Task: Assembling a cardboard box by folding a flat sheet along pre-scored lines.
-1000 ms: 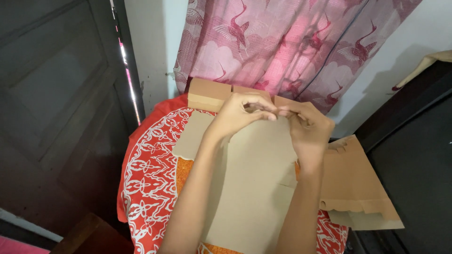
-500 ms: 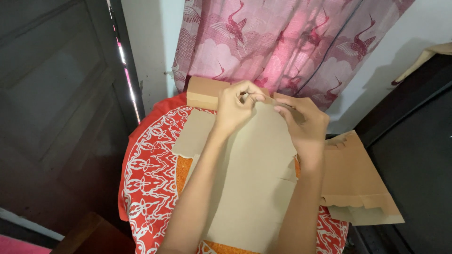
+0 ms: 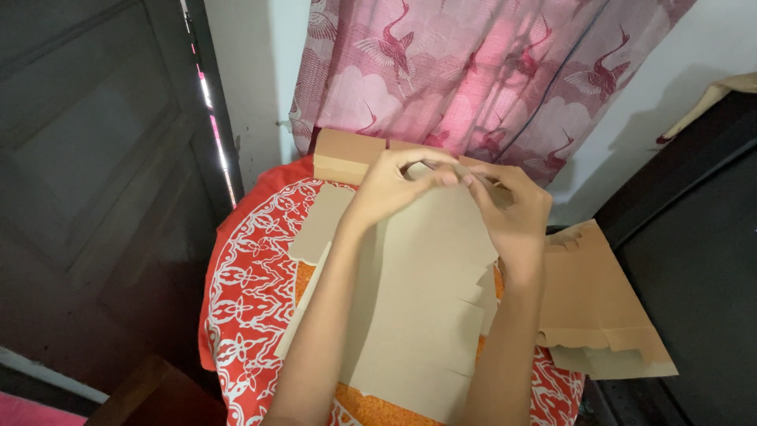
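- Pinching at the far edge of the flat cardboard (image 3: pixel 426 292), both hands meet over the sheet's far end, fingertips nearly touching one another.
- Left hand (image 3: pixel 390 189): fingers curled narrow, gripping the cardboard's far flap from the left side.
- Right hand (image 3: pixel 516 213): fingers closed narrow on the same edge from the right; what exactly lies between its fingertips cannot be told.
- Cardboard lies directly under and between the forearms; its long axis runs near to far, with cut flaps along the left and right sides. Neither hand is clearly nearer; both are on the far edge.
- A folded box section (image 3: pixel 347 156) stands at the far edge, just beyond the left hand.
- More cardboard sheets (image 3: pixel 599 308) lie to the right, overhanging the support.
- Surface: a round table under a red patterned cloth (image 3: pixel 252 292).
- Room: pink bird-print curtain (image 3: pixel 473 71) far, dark door (image 3: pixel 87 181) left, dark furniture (image 3: pixel 694 237) right.
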